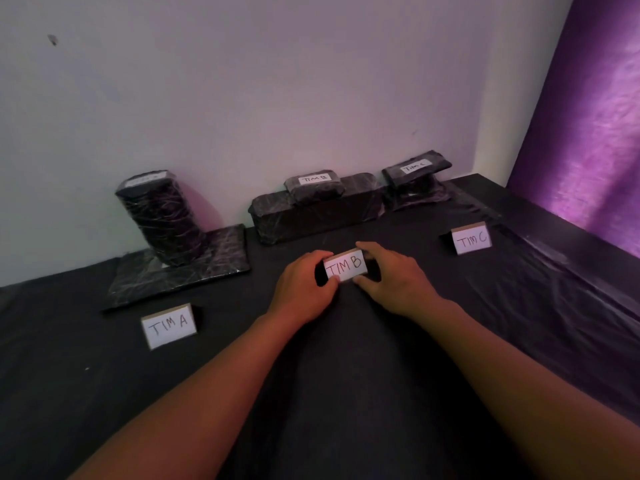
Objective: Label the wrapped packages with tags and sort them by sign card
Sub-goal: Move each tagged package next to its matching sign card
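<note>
Here the TIM B sign card [346, 265] sits pinched between left grip [304, 289] and right grip [394, 278].

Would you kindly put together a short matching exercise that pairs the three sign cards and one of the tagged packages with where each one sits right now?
Things:
1. TIM A sign card
2. TIM B sign card
3. TIM C sign card
4. small package tagged TIM B

Places:
a. on top of the long wrapped package
b. standing alone nearest the purple curtain
c. held between the left hand and the right hand
d. in front of the flat wrapped package

Pairs: 1-d, 2-c, 3-b, 4-a
</note>
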### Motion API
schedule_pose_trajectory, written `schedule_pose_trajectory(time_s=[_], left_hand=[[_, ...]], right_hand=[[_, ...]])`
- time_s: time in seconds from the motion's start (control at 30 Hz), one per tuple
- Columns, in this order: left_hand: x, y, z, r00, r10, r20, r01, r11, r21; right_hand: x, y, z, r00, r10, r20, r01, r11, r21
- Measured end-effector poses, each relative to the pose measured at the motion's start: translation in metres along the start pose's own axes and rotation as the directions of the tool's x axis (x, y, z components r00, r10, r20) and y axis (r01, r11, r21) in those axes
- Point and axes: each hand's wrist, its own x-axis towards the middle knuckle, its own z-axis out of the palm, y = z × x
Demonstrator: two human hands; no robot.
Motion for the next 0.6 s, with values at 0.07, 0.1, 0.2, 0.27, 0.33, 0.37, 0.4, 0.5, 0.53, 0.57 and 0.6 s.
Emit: schedule_pose_trajectory(time_s=[0.07,0.1,0.2,0.27,0.33,0.37,0.4,0.5,0.53,0.57,0.6], left_hand=[[-0.001,-0.001,-0.001,1.0,-0.002,-0.006,0.002,1.0,0.008],[-0.001,-0.002,-0.002,1.0,-0.004,-0.006,0.004,1.0,0.013],[-0.003,-0.004,-0.003,1.0,-0.004,0.002,0.004,1.0,0.023],[-0.003,-0.003,-0.002,1.0,0.002,-0.002,-0.002,0.999,0.033],[-0.004,-0.001,0.0,0.999,0.02,-0.03,-0.019,0.999,0.044],[-0.004,0.002,0.001,0.998,0.036,-0.045,-0.034,0.998,0.049],[-0.004,0.005,0.002,0.997,0.06,-0.053,-0.056,0.997,0.059],[0.001,0.02,0.005,0.985,0.162,-0.067,-0.155,0.983,0.101],[0.003,0.027,0.008,0.978,0.192,-0.079,-0.183,0.977,0.108],[0.006,0.033,0.011,0.973,0.214,-0.092,-0.203,0.973,0.112],[0.008,0.04,0.016,0.967,0.234,-0.101,-0.222,0.968,0.115]], right_hand=[[0.002,0.0,0.003,1.0,-0.013,-0.014,0.013,1.0,0.01],[0.003,-0.001,0.005,1.0,-0.016,-0.019,0.016,1.0,0.013],[0.002,-0.001,0.007,0.999,-0.015,-0.032,0.015,1.0,0.011],[0.001,0.0,0.007,0.999,-0.008,-0.033,0.009,1.0,0.026],[0.001,-0.001,0.007,0.999,-0.008,-0.032,0.01,0.999,0.05],[-0.001,0.0,0.006,0.999,-0.008,-0.035,0.01,0.998,0.066],[-0.002,0.001,0.006,0.999,-0.008,-0.042,0.011,0.997,0.081],[-0.008,0.007,-0.001,0.998,-0.005,-0.061,0.011,0.995,0.099],[-0.011,0.01,-0.005,0.997,-0.004,-0.071,0.011,0.995,0.099],[-0.014,0.013,-0.009,0.997,-0.001,-0.083,0.009,0.995,0.096],[-0.017,0.018,-0.014,0.995,0.002,-0.103,0.007,0.996,0.086]])
